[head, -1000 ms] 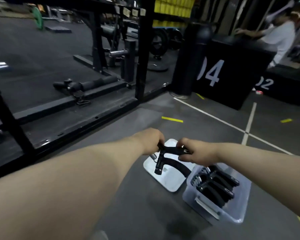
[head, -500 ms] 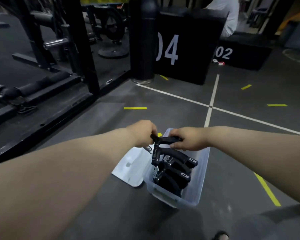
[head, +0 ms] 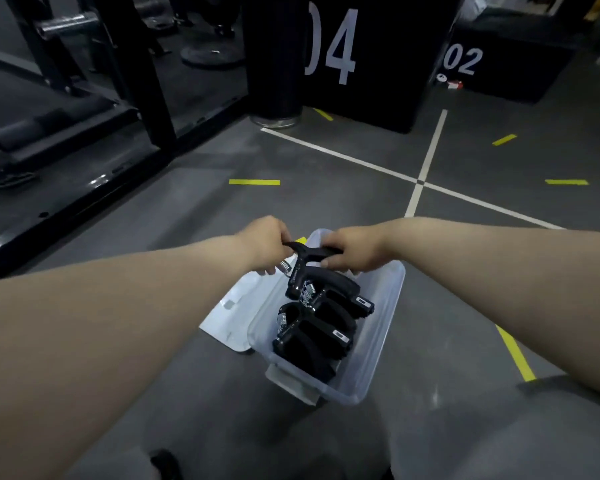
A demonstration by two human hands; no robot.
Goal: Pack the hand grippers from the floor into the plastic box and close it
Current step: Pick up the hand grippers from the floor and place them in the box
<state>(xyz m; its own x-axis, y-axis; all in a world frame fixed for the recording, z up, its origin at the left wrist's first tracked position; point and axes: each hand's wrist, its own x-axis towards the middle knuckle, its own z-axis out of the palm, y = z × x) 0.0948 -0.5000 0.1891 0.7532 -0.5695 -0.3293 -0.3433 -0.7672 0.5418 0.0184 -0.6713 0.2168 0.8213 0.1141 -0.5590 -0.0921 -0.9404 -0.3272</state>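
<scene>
Head: left hand (head: 265, 242), right hand (head: 355, 249) grip hand gripper (head: 313, 253) (over box (head: 390, 306)).

Clear glossy plastic box (head: 378, 362) holds matt black hand grippers (head: 312, 327).

Access from above is through the open top of the plastic box (head: 385, 327). Stowed hand grippers (head: 312, 334) crowd its near and middle part. Its far end is occupied by the held hand gripper (head: 309, 261), which the left hand (head: 267, 244) and right hand (head: 354, 251) grip at either end. The lid (head: 229, 313) lies flat on the floor (head: 430, 341), touching the box's left wall. Open floor runs along the right wall. The rack frame (head: 153, 98), post (head: 274, 64) and numbered black block (head: 378, 81) stand well apart.
</scene>
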